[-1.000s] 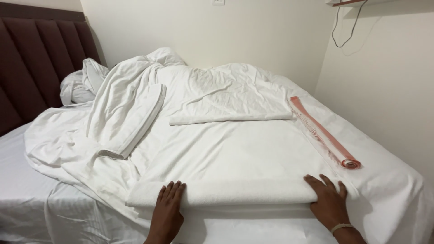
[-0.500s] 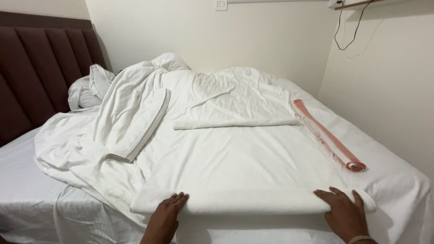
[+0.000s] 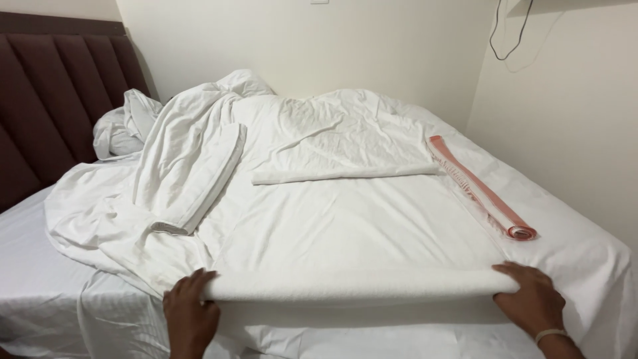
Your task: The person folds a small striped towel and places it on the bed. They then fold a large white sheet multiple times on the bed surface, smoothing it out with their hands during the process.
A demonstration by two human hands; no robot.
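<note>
white quilt (image 3: pixel 359 226), near edge (image 3: pixel 359 287) rolled thick

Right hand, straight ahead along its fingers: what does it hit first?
The right hand already presses on the rolled white duvet edge. Past that, likely flat duvet; the pink roll seems slightly off to the right, depth unclear.

A thick white folded duvet (image 3: pixel 359 226) lay on the bed (image 3: pixel 40 292), a rolled pink cloth runner (image 3: pixel 482 189) to its right, a crumpled white sheet (image 3: pixel 159 179) left.

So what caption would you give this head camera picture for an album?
Left hand and right hand grip the rolled edge of a white duvet on a bed, a rolled pink cloth beside it.
</note>
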